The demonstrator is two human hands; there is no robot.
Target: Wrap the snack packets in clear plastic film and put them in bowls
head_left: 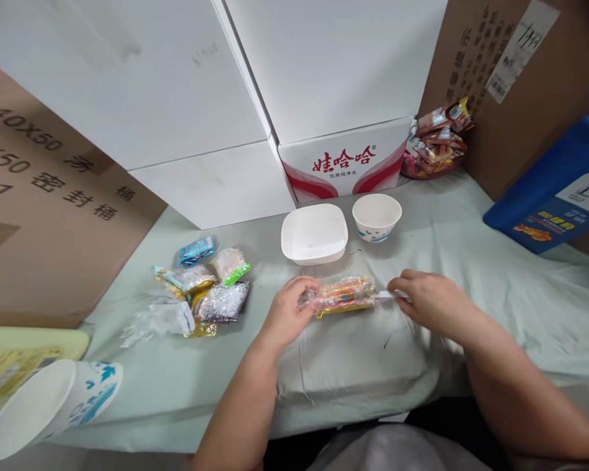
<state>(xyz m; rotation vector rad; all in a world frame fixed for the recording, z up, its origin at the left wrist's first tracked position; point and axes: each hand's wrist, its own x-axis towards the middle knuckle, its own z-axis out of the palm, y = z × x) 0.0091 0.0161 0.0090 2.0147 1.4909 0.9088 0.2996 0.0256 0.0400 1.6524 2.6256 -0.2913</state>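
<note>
A clear plastic packet [346,296] with pink and yellow contents lies on the pale green cloth, in front of a white tub. My left hand [290,307] grips the packet's left end, its fingers curled round the crinkled wrapper. At the other end, my right hand [425,296] pinches a thin white strip [385,295] that reaches to the packet's right edge. Whether the strip is a blade or part of the packaging I cannot tell. Beyond the packet stand the rounded white tub [315,237] and a paper bowl [377,217] with a blue pattern.
Several small wrapped packets [223,302] lie in a heap on the left. A large paper cup [53,405] tilts at the lower left. A blue jug [552,190] stands right, near bagged snacks [436,144]. White boxes [343,160] and brown cartons [34,190] border the cloth.
</note>
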